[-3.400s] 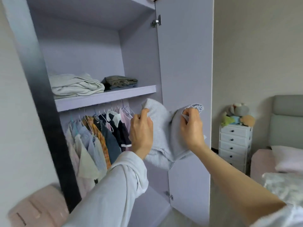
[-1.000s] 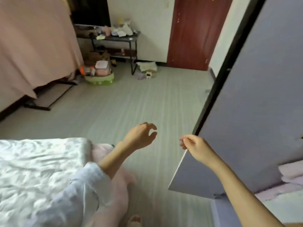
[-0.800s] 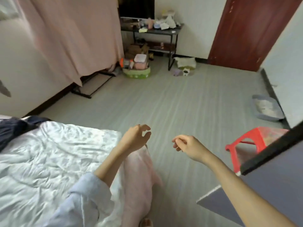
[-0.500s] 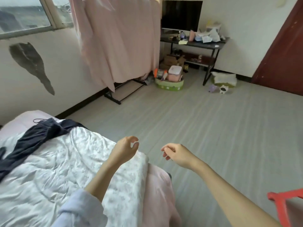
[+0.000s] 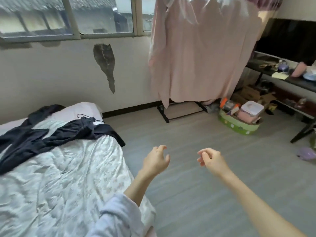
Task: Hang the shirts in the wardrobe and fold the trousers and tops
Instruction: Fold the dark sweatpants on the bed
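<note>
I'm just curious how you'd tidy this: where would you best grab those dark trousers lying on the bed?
Probably at the waistband, the bunched end with the drawstring, near the bed's far corner. The dark trousers sprawl leftward from there, so lifting that end should let the legs hang straight. Both the left hand and right hand are empty; come from the floor side.

View is swinging away from the wardrobe, past the door and open floor, and is now taking in the bed (image 5: pixel 56 177) with dark trousers (image 5: pixel 51 135) sprawled across its far end, window and pink curtain (image 5: pixel 201 53) beyond. Grey top, pinched in both hands at the wardrobe, is no longer in them. Left hand (image 5: pixel 156 161) and right hand (image 5: pixel 212 161) are hanging loose-curled over the floor, holding nothing.
</note>
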Motion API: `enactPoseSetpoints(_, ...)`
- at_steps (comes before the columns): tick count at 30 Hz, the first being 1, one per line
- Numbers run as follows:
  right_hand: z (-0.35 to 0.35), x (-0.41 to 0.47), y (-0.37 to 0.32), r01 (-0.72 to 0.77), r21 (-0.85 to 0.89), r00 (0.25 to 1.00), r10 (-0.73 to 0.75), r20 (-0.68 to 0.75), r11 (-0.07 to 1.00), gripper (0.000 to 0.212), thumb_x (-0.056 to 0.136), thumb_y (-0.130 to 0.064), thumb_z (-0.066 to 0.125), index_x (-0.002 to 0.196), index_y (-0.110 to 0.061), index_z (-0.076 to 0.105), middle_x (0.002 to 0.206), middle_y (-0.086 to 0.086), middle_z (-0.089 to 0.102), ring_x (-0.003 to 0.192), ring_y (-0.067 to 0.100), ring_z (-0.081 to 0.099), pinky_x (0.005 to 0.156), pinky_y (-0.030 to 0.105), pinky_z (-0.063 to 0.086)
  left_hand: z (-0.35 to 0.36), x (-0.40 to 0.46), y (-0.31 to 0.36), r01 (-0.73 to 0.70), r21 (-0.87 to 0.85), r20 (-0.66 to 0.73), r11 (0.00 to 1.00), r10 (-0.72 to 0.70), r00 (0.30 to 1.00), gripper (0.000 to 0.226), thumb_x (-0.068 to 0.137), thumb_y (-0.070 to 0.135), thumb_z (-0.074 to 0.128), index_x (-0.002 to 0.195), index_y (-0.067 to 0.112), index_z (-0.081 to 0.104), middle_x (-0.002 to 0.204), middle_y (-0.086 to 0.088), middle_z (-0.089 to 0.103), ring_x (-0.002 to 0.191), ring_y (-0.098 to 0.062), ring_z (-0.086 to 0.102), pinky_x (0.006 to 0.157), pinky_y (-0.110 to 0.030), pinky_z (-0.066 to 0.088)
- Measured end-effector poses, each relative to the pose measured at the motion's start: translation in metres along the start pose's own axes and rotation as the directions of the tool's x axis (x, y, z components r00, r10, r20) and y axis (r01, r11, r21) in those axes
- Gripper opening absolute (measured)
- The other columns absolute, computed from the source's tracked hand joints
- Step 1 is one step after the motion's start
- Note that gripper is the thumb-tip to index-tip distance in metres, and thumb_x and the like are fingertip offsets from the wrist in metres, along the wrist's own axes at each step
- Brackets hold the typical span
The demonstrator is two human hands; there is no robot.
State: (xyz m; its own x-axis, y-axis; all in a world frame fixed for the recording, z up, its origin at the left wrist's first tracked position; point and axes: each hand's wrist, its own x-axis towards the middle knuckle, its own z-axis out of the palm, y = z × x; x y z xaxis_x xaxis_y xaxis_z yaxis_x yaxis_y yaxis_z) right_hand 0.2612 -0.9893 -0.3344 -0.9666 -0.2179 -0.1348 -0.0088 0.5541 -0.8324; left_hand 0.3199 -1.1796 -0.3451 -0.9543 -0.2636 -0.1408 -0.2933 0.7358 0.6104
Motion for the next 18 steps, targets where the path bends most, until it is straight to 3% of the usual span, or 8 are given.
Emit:
enactPoseSetpoints(3, 0.014, 0.068, -0.034, 0.057, 0.043, 0.998, -0.058, 0.011, 0.997, 0.023, 0.094, -0.003, 0.039, 0.086, -0.014, 0.059, 0.073, 0.007, 0.064, 0.080, 0.028, 0.062, 0.079, 0.036, 0.049, -0.021, 0.041, 0.011, 0.058, -0.019, -0.095, 0.998, -0.060, 0.994, 0.040, 0.095, 0.032, 0.045, 0.133, 0.018, 0.045, 0.135, -0.004, 0.046, 0.126, -0.019, 0.043, 0.104, -0.033, 0.034)
enactPoseSetpoints(8, 0.077, 0.149, -0.069, 0.144, 0.032, 0.940, -0.147, 0.309, 0.989, 0.023, 0.093, -0.003, 0.038, 0.093, -0.012, 0.060, 0.076, 0.008, 0.064, 0.069, 0.022, 0.060, 0.072, 0.031, 0.048, -0.080, 0.090, -0.056, 0.258, -0.077, -0.255, 0.963, -0.270, 0.929, 0.040, 0.094, 0.025, 0.048, 0.133, 0.015, 0.046, 0.135, -0.005, 0.046, 0.123, -0.018, 0.044, 0.102, -0.029, 0.034)
enactPoseSetpoints(11, 0.125, 0.212, -0.085, 0.175, -0.016, 0.896, -0.153, 0.417, 0.984, 0.023, 0.093, -0.004, 0.039, 0.091, -0.014, 0.059, 0.073, 0.003, 0.063, 0.062, 0.017, 0.059, 0.063, 0.024, 0.046, -0.110, 0.129, -0.119, 0.399, -0.154, -0.321, 0.904, -0.428, 0.845, 0.047, 0.093, 0.023, 0.050, 0.138, 0.012, 0.039, 0.139, -0.008, 0.042, 0.127, -0.020, 0.041, 0.102, -0.029, 0.033)
enactPoseSetpoints(15, 0.208, 0.299, -0.121, 0.194, -0.074, 0.855, -0.132, 0.502, 0.978, 0.024, 0.092, -0.004, 0.037, 0.098, -0.010, 0.060, 0.076, 0.005, 0.064, 0.070, 0.022, 0.062, 0.072, 0.031, 0.049, -0.146, 0.186, -0.189, 0.503, -0.252, -0.355, 0.827, -0.562, 0.747, 0.058, 0.091, 0.027, 0.053, 0.143, 0.018, 0.027, 0.142, -0.008, 0.033, 0.126, -0.024, 0.040, 0.101, -0.034, 0.037)
enactPoseSetpoints(18, 0.278, 0.347, -0.153, 0.247, -0.135, 0.789, -0.118, 0.603, 0.960, 0.026, 0.091, -0.006, 0.038, 0.106, -0.009, 0.060, 0.082, 0.004, 0.064, 0.076, 0.020, 0.063, 0.073, 0.027, 0.047, -0.166, 0.217, -0.232, 0.572, -0.278, -0.349, 0.772, -0.636, 0.688, 0.061, 0.091, 0.030, 0.054, 0.143, 0.022, 0.025, 0.144, -0.005, 0.030, 0.128, -0.022, 0.037, 0.100, -0.036, 0.038)
